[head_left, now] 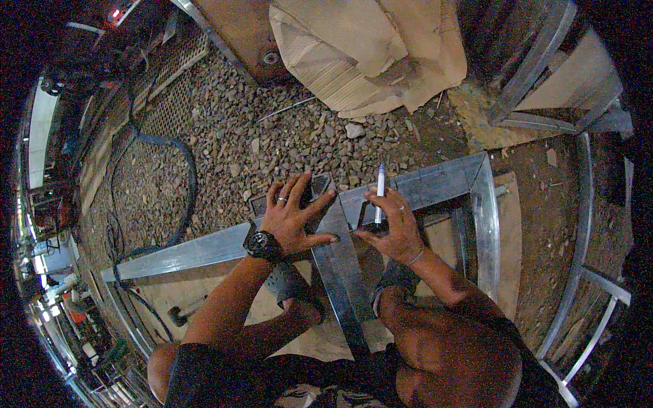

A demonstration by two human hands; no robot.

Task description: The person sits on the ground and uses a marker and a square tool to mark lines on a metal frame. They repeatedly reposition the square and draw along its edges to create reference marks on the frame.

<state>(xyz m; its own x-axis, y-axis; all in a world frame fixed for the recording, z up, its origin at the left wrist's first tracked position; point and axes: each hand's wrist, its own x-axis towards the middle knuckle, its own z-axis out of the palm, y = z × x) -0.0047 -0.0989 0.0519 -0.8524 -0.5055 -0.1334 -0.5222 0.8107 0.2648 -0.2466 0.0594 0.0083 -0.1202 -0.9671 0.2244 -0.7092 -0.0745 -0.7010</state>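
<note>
The right hand (393, 228) pinches one slim white marker (380, 194), its tip on a dull grey metal frame (476, 204) of flat rectangular bars. The left hand (294, 216), fingers spread, presses flat on the bar joint. Rough gravel (272, 136) lies beyond, with creased cardboard (367, 47) and one black cable (183, 177).

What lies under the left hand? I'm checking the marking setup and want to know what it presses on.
The left hand lies flat on a small dark square set against the metal frame. The palm covers most of that tool; gravel surrounds it.
</note>
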